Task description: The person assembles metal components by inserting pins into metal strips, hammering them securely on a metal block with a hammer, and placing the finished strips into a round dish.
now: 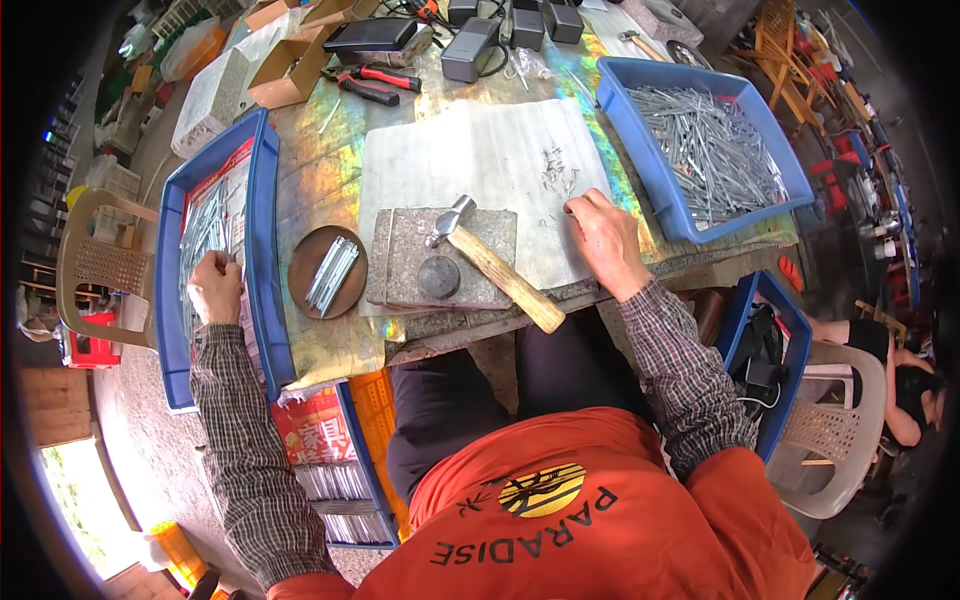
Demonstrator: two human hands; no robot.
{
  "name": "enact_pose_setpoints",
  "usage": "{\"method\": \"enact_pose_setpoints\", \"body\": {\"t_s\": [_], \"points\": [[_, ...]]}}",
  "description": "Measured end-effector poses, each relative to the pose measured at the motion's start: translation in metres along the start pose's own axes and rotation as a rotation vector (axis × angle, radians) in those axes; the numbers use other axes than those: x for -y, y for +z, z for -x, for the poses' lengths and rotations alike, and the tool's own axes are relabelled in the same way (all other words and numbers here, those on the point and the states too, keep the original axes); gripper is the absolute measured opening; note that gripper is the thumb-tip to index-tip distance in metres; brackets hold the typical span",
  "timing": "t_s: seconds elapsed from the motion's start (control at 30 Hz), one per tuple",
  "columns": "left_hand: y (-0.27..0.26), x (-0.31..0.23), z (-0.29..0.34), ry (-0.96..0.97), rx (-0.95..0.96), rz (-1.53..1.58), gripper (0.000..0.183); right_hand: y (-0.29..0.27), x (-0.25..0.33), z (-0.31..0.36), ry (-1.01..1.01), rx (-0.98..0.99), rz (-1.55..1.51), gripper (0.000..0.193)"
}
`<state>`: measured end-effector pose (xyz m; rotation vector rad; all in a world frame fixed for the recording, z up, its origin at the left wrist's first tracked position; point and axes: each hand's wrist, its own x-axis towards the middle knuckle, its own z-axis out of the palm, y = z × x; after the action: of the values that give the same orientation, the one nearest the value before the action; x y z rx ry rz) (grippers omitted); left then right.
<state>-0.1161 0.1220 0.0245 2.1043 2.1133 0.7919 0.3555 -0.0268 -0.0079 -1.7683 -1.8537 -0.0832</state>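
My left hand (215,287) reaches into the left blue tray (262,250), its fingers pinched together at the lower end of several thin metal rods (205,225). Whether one is between the fingertips is too small to tell. On the white sheet (440,150), my right hand (608,243) has its thumb and fingers curled together beside small dark metal bits (557,172); what it pinches is hidden. Between the hands, a hammer (500,275) with a wooden handle lies across a stone slab (400,250), next to a round dark metal block (439,277).
A round brown dish (303,262) holds several metal rods. At the right, another blue tray (625,110) is heaped with rods. Red-handled cutters (372,92), a cardboard box (285,75) and grey power adapters (470,50) stand at the back. Someone sits at far right.
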Motion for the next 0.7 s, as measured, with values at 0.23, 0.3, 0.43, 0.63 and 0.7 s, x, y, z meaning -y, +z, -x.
{"method": "enact_pose_setpoints", "body": {"t_s": [0.23, 0.3, 0.43, 0.63, 0.7], "points": [[-0.030, -0.048, 0.036, -0.033, -0.018, 0.585, 0.008, 0.002, 0.008, -0.011, -0.026, 0.156, 0.227, 0.005], [-0.034, -0.064, 0.050, -0.019, 0.022, 0.719, 0.009, 0.001, 0.010, -0.016, -0.046, 0.177, 0.242, 0.005], [-0.032, -0.101, 0.081, -0.002, 0.131, 0.774, 0.010, 0.001, 0.005, -0.016, -0.100, 0.178, 0.257, 0.005], [-0.024, -0.140, 0.112, -0.121, 0.235, 0.987, 0.010, -0.011, 0.012, -0.005, -0.088, -0.012, 0.143, 0.012], [-0.018, -0.146, 0.118, -0.101, 0.288, 1.074, 0.011, -0.020, 0.020, -0.001, -0.079, -0.107, -0.055, 0.015]]}}
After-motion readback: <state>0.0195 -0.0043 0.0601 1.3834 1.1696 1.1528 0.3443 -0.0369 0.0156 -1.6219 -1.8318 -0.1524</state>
